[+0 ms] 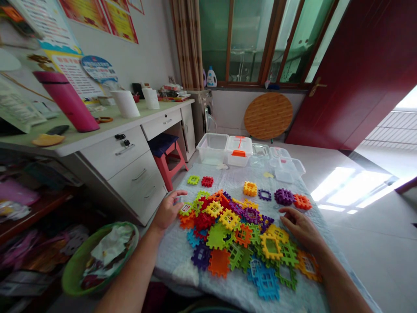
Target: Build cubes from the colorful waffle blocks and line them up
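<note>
A heap of interlocking plastic building tiles [216, 237] in several colours covers the near half of the cloth. My left hand [167, 210] is at the heap's left edge beside a green window tile [186, 209], fingers apart and holding nothing that I can see. On the right, my right hand [297, 224] hovers or rests by the heap's edge, its fingers loosely spread with nothing in them. Behind the heap sit sorted tiles: light green [193, 180], red [207, 181], a yellow stack [250, 188], a dark blue frame [265, 194], a purple stack [284, 197] and orange [302, 201].
Clear plastic boxes [213, 150] stand at the far end of the cloth-covered table [224, 174], one with an orange-latched lid [239, 152]. A desk [124, 130] and a red stool [169, 163] are to the left. A green waste basket [73, 278] stands at lower left.
</note>
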The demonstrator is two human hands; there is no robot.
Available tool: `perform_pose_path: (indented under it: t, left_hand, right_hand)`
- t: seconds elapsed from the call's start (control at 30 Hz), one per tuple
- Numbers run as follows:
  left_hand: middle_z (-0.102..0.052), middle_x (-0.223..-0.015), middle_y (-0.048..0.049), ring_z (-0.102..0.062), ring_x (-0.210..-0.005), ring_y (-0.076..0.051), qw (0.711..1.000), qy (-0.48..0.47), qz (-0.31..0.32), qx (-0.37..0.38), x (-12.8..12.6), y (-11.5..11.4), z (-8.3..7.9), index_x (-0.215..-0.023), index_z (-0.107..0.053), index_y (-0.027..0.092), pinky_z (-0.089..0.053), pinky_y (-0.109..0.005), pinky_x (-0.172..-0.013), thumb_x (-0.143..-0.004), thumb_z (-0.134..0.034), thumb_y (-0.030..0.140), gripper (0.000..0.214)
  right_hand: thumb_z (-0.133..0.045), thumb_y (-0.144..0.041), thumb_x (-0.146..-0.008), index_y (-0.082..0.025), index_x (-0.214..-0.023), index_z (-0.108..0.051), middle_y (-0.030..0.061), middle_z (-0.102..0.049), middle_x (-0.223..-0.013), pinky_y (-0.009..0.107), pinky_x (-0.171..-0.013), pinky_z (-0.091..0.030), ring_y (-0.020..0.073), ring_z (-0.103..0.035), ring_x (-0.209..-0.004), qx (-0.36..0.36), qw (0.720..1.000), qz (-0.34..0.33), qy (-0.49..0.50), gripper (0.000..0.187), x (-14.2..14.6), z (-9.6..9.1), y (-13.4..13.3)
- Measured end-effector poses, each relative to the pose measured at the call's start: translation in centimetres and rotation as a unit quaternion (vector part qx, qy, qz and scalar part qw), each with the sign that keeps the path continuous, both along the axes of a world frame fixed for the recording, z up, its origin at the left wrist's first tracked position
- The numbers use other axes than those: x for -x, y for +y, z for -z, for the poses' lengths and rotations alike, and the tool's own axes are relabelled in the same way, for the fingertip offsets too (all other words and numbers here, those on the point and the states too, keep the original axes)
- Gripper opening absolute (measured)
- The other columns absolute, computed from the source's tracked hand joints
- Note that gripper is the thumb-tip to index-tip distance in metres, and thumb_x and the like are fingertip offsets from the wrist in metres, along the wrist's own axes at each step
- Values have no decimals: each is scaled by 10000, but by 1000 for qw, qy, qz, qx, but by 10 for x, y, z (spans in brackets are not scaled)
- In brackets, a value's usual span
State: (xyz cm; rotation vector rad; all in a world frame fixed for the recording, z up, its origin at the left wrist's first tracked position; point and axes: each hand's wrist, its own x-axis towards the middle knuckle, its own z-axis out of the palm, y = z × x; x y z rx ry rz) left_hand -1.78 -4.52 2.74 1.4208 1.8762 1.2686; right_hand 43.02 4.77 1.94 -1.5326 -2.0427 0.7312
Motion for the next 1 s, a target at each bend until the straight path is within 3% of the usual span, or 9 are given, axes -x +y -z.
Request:
perform_pose_path:
  t: [0.17, 0.33, 0.47, 0.6, 0.73, 0.83, 1.0]
  left_hand:
    - [-630, -1250, -87, -553, -1202, -253, 985, 128, 110, 23, 4, -10, -18, -1154, -638, 202, -365, -430, -1089, -735, -603, 276, 427]
    - [-622, -1258, -108, -524, -1221, -291, 961, 195, 195, 18, -13, 3, -25, -1169, -645, 212, -367, -445, -1082, -655, -703, 262, 520]
    - [-650, -1210, -123, -584, -1136, -300, 954, 200, 220, 52, -22, 18, -21, -1182, -653, 197, -419, -428, -1023, -654, -689, 238, 531]
    - [-655, -1203, -102, -585, -1130, -293, 957, 182, 224, 28, -22, 19, -21, -1180, -655, 216, -404, -420, -1038, -612, -689, 205, 569]
    - [-648, -1203, -95, -592, -1125, -267, 973, 113, 202, 9, -19, 11, -31, -1215, -623, 208, -427, -383, -1016, -650, -709, 259, 574]
    - [-667, -1128, -74, -609, -1095, -248, 982, 8, 191, 9, -15, 8, -41, -1241, -598, 214, -454, -357, -971, -715, -690, 341, 549]
    - [-693, -1046, -95, -661, -971, -231, 950, -258, 177, 14, -20, 14, -42, -1215, -584, 164, -514, -361, -872, -817, -546, 404, 467]
  right_hand:
    - [-506, -450, -775, -182, -999, -655, -2, -577, -658, 297, -556, -422, 157, -536, -573, 3, 1000, 2, -7, 379, 0, 0, 0]
    - [-510, -455, -772, -189, -988, -661, 0, -587, -647, 297, -553, -419, 166, -550, -580, -1, 1000, 6, -7, 374, 0, -1, 0]
    - [-505, -454, -779, -192, -985, -659, 0, -584, -643, 296, -546, -419, 164, -543, -570, -2, 1000, 4, -4, 367, 0, 1, 0]
    - [-501, -456, -782, -193, -984, -657, 2, -584, -641, 298, -541, -416, 164, -536, -564, -2, 1000, 7, -7, 367, 0, 1, 0]
    - [-498, -466, -783, -188, -990, -651, 4, -584, -648, 303, -547, -421, 168, -542, -567, 3, 1000, 6, -9, 379, -1, 2, 1]
    - [-495, -463, -788, -190, -991, -643, 3, -580, -655, 307, -562, -429, 171, -549, -580, 6, 1000, 4, -14, 372, -1, 2, 2]
    - [-480, -473, -796, -186, -1001, -637, 3, -564, -650, 311, -559, -428, 173, -542, -577, 7, 1000, 3, -16, 386, -1, 2, 2]
